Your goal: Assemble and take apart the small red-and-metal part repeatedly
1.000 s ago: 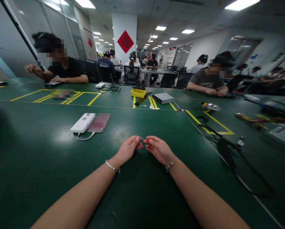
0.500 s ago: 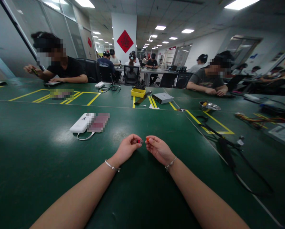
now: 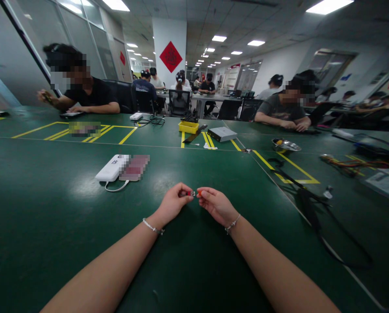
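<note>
Thumb and fingers of my left hand pinch a small red piece with a shiny, silvery end, which looks like a USB plug. That end points right. Just across from it, my right hand is closed on a small orange piece, mostly covered by the fingertips. A narrow gap separates the two pieces. Both hands are held low above the green table, near its middle.
A white power bank with a short cable lies left, beside a blurred flat object. Further back stand a yellow bin and a grey box. Black cables and a metal dish are right. Two people sit across the table.
My right hand has shifted slightly left with the orange piece, narrowing the gap to the silvery end. My left hand has hardly moved.
</note>
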`<control>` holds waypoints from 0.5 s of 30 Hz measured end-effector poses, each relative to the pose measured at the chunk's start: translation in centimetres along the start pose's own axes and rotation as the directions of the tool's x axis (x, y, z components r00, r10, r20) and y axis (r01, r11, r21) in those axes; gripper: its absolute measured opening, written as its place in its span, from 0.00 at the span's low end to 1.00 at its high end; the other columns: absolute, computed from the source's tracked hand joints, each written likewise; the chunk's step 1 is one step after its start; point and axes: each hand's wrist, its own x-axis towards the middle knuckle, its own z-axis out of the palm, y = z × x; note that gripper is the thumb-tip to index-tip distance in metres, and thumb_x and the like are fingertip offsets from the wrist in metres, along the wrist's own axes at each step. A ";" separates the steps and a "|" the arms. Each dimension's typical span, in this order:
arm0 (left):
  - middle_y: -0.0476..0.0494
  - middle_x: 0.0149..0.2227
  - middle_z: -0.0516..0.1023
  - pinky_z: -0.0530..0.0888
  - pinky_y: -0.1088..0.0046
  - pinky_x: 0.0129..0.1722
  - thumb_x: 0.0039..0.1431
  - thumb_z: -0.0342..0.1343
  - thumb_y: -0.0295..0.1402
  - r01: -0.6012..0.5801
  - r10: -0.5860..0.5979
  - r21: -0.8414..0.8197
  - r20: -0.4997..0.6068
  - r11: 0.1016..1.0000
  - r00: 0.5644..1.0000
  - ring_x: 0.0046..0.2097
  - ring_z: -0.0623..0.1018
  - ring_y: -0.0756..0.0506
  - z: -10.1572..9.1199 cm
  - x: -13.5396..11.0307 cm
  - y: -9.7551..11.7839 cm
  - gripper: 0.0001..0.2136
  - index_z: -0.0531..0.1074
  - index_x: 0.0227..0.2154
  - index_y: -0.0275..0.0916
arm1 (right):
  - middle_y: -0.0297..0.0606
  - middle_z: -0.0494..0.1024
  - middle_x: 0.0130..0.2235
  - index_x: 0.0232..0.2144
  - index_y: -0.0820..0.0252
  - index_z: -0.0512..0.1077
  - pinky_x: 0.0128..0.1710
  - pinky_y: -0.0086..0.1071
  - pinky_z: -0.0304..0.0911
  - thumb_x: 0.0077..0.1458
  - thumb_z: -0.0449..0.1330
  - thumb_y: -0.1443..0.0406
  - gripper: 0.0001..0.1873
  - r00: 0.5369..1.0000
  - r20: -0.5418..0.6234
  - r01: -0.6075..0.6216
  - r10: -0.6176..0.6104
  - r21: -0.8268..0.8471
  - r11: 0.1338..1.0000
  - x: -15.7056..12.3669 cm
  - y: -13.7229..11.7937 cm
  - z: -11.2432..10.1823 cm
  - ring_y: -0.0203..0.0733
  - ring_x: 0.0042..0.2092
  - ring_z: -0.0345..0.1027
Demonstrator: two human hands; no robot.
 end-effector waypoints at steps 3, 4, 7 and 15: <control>0.51 0.25 0.69 0.66 0.75 0.30 0.44 0.54 0.27 0.014 -0.014 -0.022 0.036 1.000 0.999 0.28 0.68 0.53 0.0 0.0 0.0 0.06 0.66 0.28 0.35 | 0.33 0.72 0.26 0.30 0.62 0.71 0.31 0.28 0.59 0.41 0.61 0.64 0.10 1.000 0.009 0.009 -0.009 -0.004 1.000 0.0 0.0 0.0 0.29 0.26 0.63; 0.50 0.26 0.69 0.66 0.75 0.31 0.45 0.54 0.28 0.010 -0.007 -0.044 0.051 0.999 0.999 0.29 0.69 0.52 0.1 0.0 0.0 0.06 0.66 0.29 0.35 | 0.33 0.72 0.26 0.29 0.62 0.71 0.31 0.28 0.59 0.41 0.61 0.64 0.10 1.000 0.008 0.010 -0.010 -0.003 1.000 0.0 -0.1 0.1 0.29 0.26 0.63; 0.49 0.28 0.70 0.67 0.75 0.34 0.47 0.53 0.28 -0.013 0.023 -0.103 0.091 0.995 0.996 0.32 0.70 0.52 0.2 -0.1 -0.1 0.08 0.65 0.33 0.35 | 0.33 0.72 0.26 0.30 0.62 0.71 0.31 0.27 0.59 0.41 0.61 0.64 0.10 1.000 -0.002 0.017 -0.017 0.000 1.000 -0.1 -0.1 0.2 0.28 0.26 0.63; 0.52 0.25 0.69 0.65 0.78 0.27 0.49 0.52 0.33 -0.073 0.065 0.157 0.056 0.985 0.996 0.27 0.69 0.53 0.4 -0.5 -0.3 0.07 0.65 0.31 0.37 | 0.32 0.72 0.26 0.27 0.61 0.69 0.30 0.28 0.58 0.37 0.63 0.64 0.10 0.993 -0.070 0.094 -0.098 -0.055 0.994 -0.1 0.4 0.7 0.29 0.26 0.63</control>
